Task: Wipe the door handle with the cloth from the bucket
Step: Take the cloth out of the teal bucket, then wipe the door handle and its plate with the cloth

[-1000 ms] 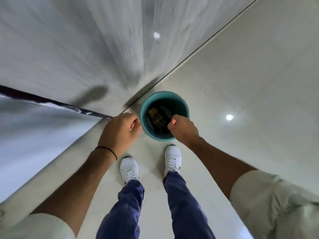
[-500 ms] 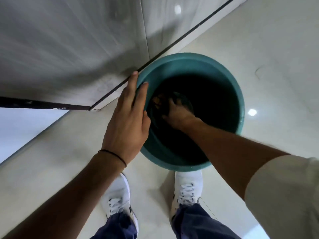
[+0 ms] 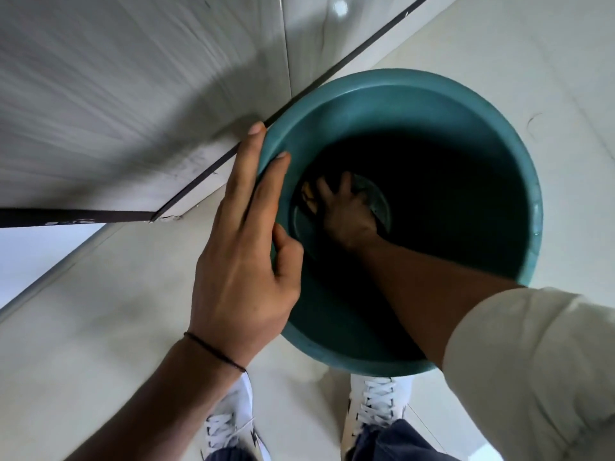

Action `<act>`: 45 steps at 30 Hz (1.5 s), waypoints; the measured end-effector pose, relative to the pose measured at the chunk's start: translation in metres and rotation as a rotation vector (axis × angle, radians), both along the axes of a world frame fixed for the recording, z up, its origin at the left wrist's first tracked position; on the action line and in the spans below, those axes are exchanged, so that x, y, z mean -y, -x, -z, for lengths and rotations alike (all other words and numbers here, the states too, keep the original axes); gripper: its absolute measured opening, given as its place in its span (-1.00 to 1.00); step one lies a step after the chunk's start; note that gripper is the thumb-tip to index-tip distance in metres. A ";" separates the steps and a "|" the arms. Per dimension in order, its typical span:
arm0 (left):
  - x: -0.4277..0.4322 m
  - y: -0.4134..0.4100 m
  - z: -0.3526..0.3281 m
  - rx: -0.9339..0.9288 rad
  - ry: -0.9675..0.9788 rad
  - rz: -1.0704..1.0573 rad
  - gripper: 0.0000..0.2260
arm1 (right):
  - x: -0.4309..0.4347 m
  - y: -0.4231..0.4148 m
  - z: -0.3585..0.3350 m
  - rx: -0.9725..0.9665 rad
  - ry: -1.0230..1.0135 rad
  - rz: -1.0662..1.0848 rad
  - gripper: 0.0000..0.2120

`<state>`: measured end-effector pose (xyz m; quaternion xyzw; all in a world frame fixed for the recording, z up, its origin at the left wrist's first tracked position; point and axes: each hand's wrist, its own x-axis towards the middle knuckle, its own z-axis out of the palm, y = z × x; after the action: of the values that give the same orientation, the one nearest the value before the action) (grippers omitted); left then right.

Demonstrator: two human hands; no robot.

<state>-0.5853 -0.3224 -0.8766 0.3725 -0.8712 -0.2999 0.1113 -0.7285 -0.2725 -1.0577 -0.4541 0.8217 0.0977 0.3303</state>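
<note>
A teal plastic bucket stands on the pale floor just in front of my feet. My left hand lies flat along its left rim, fingers straight and thumb hooked over the edge. My right hand is deep inside at the dark bottom, fingers spread down over a brownish-yellow cloth of which only a small patch shows. Whether the fingers grip the cloth is hard to tell in the gloom. No door handle is in view.
A grey wall panel with a dark base strip rises close behind and left of the bucket. Glossy floor tiles stretch to the right. My white shoes stand right below the bucket.
I have bent lower, so the bucket fills much more of the view. My right hand went from the rim down to the bottom; my left hand settled on the left rim.
</note>
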 end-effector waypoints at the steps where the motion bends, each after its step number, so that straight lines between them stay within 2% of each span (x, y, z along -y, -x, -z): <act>1: 0.000 0.000 0.000 -0.002 -0.002 -0.005 -0.44 | 0.001 0.004 -0.003 0.015 -0.003 0.005 -0.42; 7: 0.001 -0.002 -0.006 0.039 -0.046 0.007 -0.51 | -0.010 0.026 -0.066 0.225 0.104 0.217 -0.36; 10: 0.003 -0.007 -0.028 0.093 -0.104 0.047 -0.54 | -0.024 0.022 -0.125 0.313 0.157 0.297 -0.50; 12: 0.002 -0.013 -0.051 0.119 -0.132 0.043 -0.55 | -0.033 0.020 -0.168 0.383 0.201 0.323 -0.50; 17: -0.016 -0.040 -0.155 0.113 -0.209 -0.188 -0.69 | -0.059 0.004 -0.309 0.732 0.335 0.533 -0.49; 23: -0.059 -0.092 -0.334 -0.009 -0.375 -0.451 -0.76 | -0.080 -0.046 -0.520 1.045 0.436 0.711 -0.33; 28: -0.105 -0.153 -0.462 -0.092 -0.454 -0.584 -0.78 | -0.097 -0.112 -0.682 1.170 0.453 0.664 -0.46; 31: -0.139 -0.206 -0.520 -0.175 -0.488 -0.626 -0.79 | -0.106 -0.166 -0.756 1.229 0.454 0.638 -0.44; 35: -0.173 -0.298 -0.569 -0.247 -0.463 -0.703 -0.82 | -0.118 -0.244 -0.823 1.360 0.485 0.553 -0.57; 39: -0.191 -0.406 -0.619 -0.354 -0.354 -0.865 -0.80 | -0.130 -0.341 -0.864 1.496 0.445 0.466 -0.59; 45: -0.203 -0.553 -0.683 -0.465 -0.141 -1.087 -0.77 | -0.123 -0.480 -0.912 1.494 0.383 0.123 -0.48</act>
<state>-0.0320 -0.1197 -0.1934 0.6959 -0.4864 -0.3310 0.4118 -0.2486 -0.1491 -0.1454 -0.4023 0.4070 -0.3971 0.7175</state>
